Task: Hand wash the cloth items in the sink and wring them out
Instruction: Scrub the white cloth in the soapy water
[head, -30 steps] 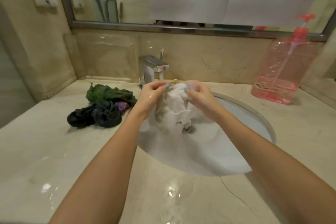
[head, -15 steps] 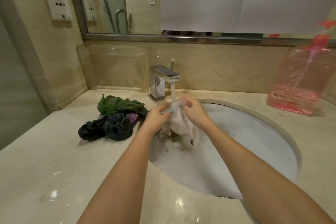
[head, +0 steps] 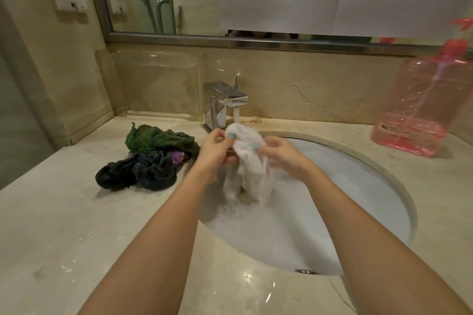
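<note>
Hands: left hand (head: 215, 148), right hand (head: 286, 156), grip one white cloth (head: 249, 161) under one faucet (head: 227, 100).

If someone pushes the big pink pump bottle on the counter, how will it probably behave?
The pink pump bottle holds liquid only near its bottom, so it is probably light and may slide on the glossy counter. It is tall, so a push high up might tip it.
</note>
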